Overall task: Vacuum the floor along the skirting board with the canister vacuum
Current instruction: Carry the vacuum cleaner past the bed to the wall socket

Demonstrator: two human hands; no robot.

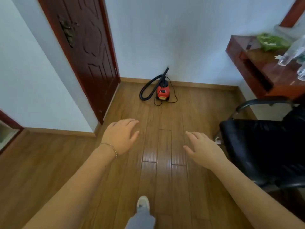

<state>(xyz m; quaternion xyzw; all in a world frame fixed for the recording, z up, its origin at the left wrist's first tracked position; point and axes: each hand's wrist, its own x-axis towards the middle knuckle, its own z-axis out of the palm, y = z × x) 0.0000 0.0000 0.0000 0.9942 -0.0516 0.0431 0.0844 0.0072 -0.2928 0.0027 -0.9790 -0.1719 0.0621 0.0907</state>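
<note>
A small red canister vacuum (163, 92) stands on the wooden floor against the far wall, by the light wooden skirting board (204, 85). Its black hose (147, 88) loops to the left, and a black tube leans up against the wall. A thin black cord (173, 96) lies round it. My left hand (121, 135), with a thin bracelet at the wrist, and my right hand (202, 148) reach forward, palms down, fingers relaxed, holding nothing. Both are well short of the vacuum.
A dark red door (85, 52) is on the left. A black leather chair (264, 146) stands at the right, beside a reddish wooden desk (257, 68) bearing plastic bags. My shoe (143, 204) is on the wooden floor (165, 162) below.
</note>
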